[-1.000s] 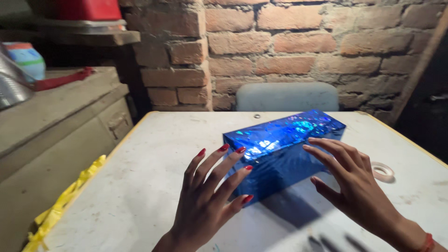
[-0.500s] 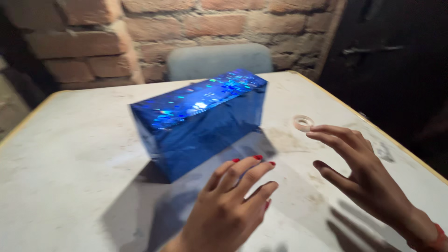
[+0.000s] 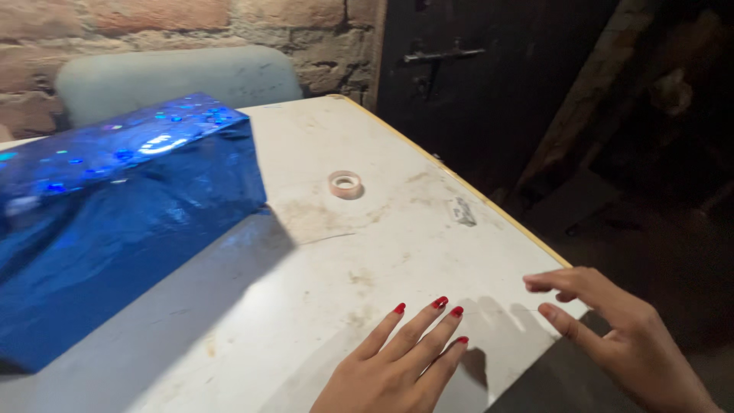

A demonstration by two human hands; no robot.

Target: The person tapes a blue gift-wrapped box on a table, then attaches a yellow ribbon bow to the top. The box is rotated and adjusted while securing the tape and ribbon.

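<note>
Single view, head-worn, looking down and forward across the table (image 3: 321,252) from its near edge. Faces toward the far right corner, with the brick wall (image 3: 153,23) and a dark door (image 3: 474,69) beyond. Close in: the left hand (image 3: 397,367) and right hand (image 3: 619,336) sit at the bottom of frame. The box (image 3: 115,222) is cut off by the left border.

White table (image 3: 359,256), stained, yellow trim on rt edge. Tape roll (image 3: 345,183) lies flat toward far rt corner. Small grey scrap (image 3: 462,211) near rt edge. Grey chair back (image 3: 176,76) behind far edge, brick wall (image 3: 153,15) beyond. Dark door (image 3: 489,115) w/ latch (image 3: 443,55) past far rt corner.
</note>
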